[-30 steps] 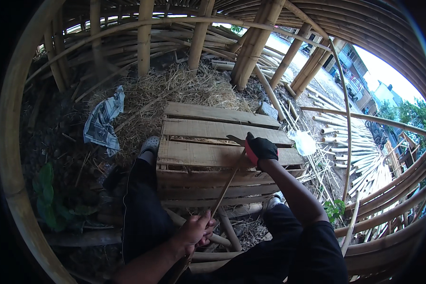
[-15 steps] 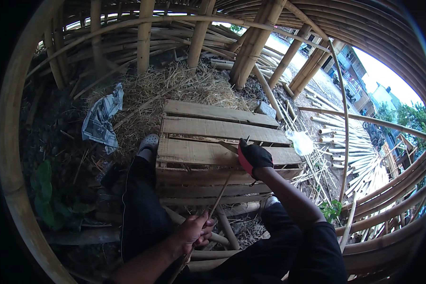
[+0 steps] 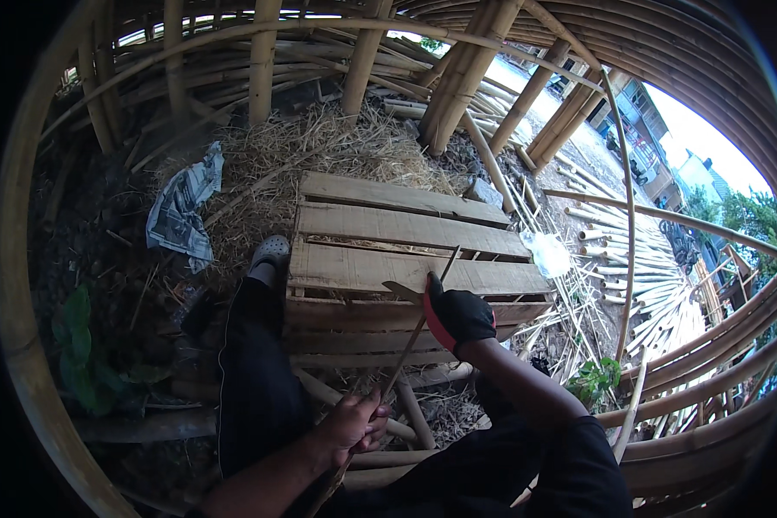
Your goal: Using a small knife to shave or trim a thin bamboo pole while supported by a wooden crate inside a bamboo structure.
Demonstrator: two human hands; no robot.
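Observation:
A wooden slatted crate stands in front of me between my legs. My left hand, bare, is closed around a thin bamboo strip that slants up and away to the right over the crate's near edge. My right hand, in a black and red glove, is closed on a knife; its blade points left over the top slats. The strip passes along the glove by the thumb, its far tip sticking out beyond. The knife's handle is hidden in the glove.
Straw and a crumpled printed sheet lie beyond the crate. Bamboo posts and rails surround me. A clear plastic bag lies off the crate's right side. Cut bamboo poles are spread out on the right.
My right hand with the knife has moved toward me along the strip, and more of the strip's far end shows past the glove. My left hand has stayed nearly still.

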